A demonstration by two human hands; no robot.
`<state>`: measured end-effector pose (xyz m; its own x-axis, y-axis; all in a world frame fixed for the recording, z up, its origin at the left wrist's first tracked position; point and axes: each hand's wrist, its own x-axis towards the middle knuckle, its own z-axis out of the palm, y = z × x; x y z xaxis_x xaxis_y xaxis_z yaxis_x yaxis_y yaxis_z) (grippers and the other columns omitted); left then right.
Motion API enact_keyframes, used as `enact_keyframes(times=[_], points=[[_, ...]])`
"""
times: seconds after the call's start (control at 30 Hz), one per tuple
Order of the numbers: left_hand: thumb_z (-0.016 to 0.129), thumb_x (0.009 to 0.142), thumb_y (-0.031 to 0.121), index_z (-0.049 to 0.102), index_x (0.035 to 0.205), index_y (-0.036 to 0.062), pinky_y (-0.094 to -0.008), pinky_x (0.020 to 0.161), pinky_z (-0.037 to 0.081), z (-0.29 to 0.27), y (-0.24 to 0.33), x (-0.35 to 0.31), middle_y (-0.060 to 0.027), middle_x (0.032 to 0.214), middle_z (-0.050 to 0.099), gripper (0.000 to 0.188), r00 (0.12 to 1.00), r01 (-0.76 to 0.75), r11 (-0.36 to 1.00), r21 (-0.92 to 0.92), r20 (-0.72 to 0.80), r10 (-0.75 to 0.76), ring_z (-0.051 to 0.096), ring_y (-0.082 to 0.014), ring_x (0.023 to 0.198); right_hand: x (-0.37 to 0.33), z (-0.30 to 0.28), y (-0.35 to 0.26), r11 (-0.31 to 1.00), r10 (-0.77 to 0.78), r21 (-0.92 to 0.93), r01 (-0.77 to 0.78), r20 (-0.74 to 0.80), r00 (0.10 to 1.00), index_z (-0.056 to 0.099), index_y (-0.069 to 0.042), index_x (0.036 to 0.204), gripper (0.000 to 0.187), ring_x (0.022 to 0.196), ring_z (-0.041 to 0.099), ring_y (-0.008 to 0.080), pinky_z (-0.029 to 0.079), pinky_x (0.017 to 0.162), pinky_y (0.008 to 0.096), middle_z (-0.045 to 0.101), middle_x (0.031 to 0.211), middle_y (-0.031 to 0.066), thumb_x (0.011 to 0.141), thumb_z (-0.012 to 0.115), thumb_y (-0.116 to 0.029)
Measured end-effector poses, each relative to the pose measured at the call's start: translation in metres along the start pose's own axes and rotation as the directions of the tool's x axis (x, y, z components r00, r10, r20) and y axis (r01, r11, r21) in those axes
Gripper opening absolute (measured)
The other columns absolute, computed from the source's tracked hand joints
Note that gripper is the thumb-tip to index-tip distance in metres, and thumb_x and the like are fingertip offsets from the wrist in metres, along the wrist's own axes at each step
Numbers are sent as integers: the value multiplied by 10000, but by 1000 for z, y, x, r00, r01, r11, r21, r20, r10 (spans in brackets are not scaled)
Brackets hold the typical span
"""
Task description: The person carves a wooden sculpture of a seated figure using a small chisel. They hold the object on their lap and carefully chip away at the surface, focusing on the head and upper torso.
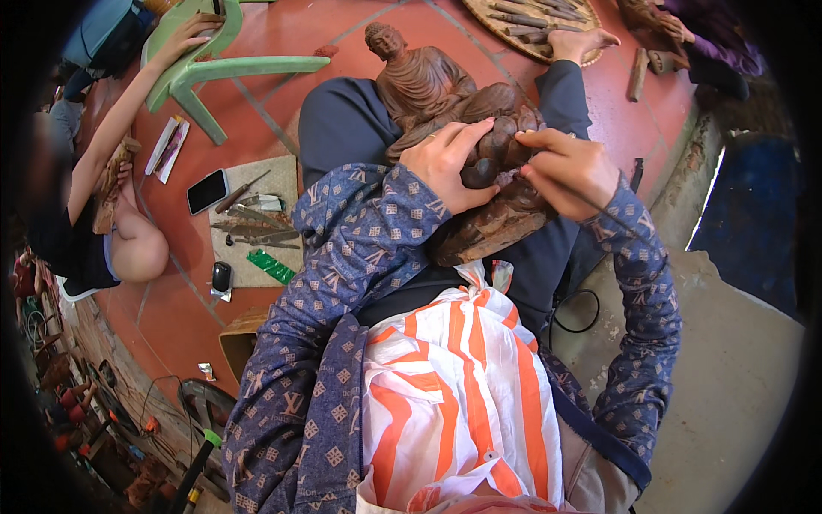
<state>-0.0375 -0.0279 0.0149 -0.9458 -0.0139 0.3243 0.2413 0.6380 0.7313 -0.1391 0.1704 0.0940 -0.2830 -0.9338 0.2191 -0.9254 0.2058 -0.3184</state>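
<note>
A carved wooden statue of a seated figure (424, 81) lies tilted across my lap, its head pointing away from me and its dark base (497, 231) toward my belly. My left hand (449, 163) grips the carved lower part, with its thumb and fingers around the rounded knobs. On the right side of the same carving, my right hand (569, 167) is closed in a pinch, fingertips close to the wood. Whatever lies between those fingers is too small or hidden to name. A patch of pale, whitish material shows between the two hands.
Left of my knee, a mat (265, 184) bears several carving tools (257, 227), a phone (207, 192) and a green strip (271, 267). A green plastic chair (193, 81) and a co-worker holding carved wood (111, 184) are beyond. A round basket (591, 13) holds wooden-handled tools.
</note>
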Motion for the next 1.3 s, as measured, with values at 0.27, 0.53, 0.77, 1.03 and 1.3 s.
enact_keyframes(times=[0.27,0.53,0.77,1.03,1.3], points=[[860,606,255,547,1327,132,-367,777,550,1,-1,-1,-99,1067,636,796,999,-15,1000,-3,-31,14,664,-280,930,4,12,-29,946,78,-320,-53,66,995,626,-97,740,108,827,664,257,556,637,343,608,1074,109,710,681,-185],[860,609,243,546,1327,128,-363,773,550,1,-1,-2,-98,1062,634,792,1000,-2,1000,-22,-10,1,663,-285,920,1,-3,-6,999,38,-7,-38,21,999,651,-81,789,102,778,662,284,542,656,377,635,1085,139,809,690,-173],[856,611,236,544,1329,127,-363,779,551,0,-1,0,-98,1069,629,791,1000,-3,1000,-12,-11,2,662,-285,924,1,5,-17,972,30,-236,-7,94,995,640,-116,778,97,849,641,283,547,645,364,587,1120,128,743,709,-175],[854,612,237,547,1326,129,-376,784,553,0,-1,-2,-101,1076,631,785,1000,-2,1000,-9,-9,1,664,-286,939,1,7,-22,980,40,-197,-25,73,996,630,-105,742,93,932,624,292,550,633,374,579,1157,141,780,690,-166],[856,611,229,553,1319,123,-359,764,550,2,0,1,-99,1054,634,777,1000,-14,999,-34,-18,14,666,-281,894,-9,4,-5,993,18,-114,-15,24,1000,619,-90,731,136,925,629,295,550,636,367,601,1113,142,797,680,-191]])
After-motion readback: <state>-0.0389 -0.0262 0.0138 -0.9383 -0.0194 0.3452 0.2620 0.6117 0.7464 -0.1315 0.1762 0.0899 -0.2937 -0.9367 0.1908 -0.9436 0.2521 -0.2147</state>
